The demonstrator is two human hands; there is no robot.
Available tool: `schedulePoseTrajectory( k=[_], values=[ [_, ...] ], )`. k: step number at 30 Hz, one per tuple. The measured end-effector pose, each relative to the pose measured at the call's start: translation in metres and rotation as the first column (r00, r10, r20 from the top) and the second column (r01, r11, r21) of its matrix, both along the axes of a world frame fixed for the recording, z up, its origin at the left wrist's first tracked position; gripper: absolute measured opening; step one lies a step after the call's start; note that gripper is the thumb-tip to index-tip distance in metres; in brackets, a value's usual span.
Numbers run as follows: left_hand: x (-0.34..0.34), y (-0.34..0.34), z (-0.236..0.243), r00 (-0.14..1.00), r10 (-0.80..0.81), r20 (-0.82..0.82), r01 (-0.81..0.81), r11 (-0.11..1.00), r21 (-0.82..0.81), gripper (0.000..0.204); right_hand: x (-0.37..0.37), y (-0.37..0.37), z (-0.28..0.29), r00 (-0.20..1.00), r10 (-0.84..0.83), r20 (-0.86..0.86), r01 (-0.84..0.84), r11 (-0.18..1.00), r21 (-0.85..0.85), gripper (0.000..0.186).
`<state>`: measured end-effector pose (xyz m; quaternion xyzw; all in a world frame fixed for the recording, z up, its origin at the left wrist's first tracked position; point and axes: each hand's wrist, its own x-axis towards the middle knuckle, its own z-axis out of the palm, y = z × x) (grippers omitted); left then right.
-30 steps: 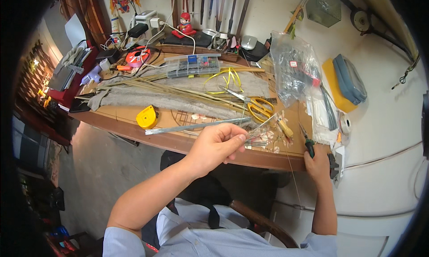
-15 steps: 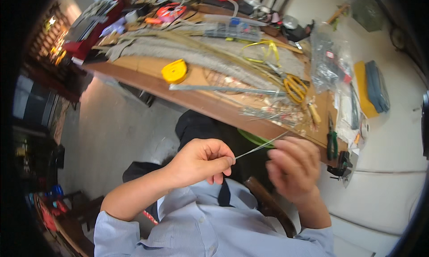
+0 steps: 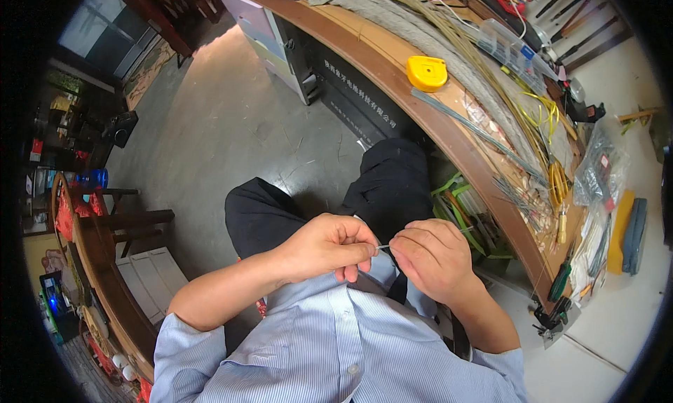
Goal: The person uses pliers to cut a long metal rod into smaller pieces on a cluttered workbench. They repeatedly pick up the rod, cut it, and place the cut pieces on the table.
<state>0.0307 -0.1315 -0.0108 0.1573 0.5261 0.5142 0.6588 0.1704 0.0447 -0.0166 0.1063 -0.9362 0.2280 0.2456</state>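
Low over my lap, in front of the striped shirt, my left hand pinches a thin grey wire between thumb and fingertips. Just to the right, my right hand grips the same wire with curled fingers; its free end sticks out to the upper right. The desk curves past on the right, with a bundle of straight wires, loose short wires, yellow-handled scissors and green-handled pliers on it.
The desk also holds a yellow tape measure, a compartment box, bamboo strips and a plastic bag. Green strips hang below its edge. A wooden chair or bench stands left. Grey floor lies beyond my legs.
My right hand has let go of the pliers on the desk and moved onto the wire beside my left hand. Both hands are over my lap; the view has swung left and down.
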Motion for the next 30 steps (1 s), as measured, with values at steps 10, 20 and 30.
schedulePoseTrajectory(
  k=[10, 20, 30],
  values=[
    [0.002, 0.001, -0.008, 1.0, -0.02, -0.008, 0.02, 1.0, -0.019, 0.013, 0.002, -0.01, -0.008, 0.999, 0.012, 0.045, -0.009, 0.997, -0.075, 0.023],
    [-0.001, 0.004, -0.008, 0.994, -0.096, -0.043, 0.095, 0.995, -0.022, 0.013, 0.005, -0.015, -0.009, 0.951, 0.031, 0.309, 0.118, 0.884, -0.452, 0.019],
    [-0.002, 0.01, -0.018, 0.98, -0.147, -0.135, 0.146, 0.989, -0.013, 0.01, 0.009, -0.009, -0.009, 0.951, 0.033, 0.307, 0.096, 0.914, -0.395, 0.019]
  ],
)
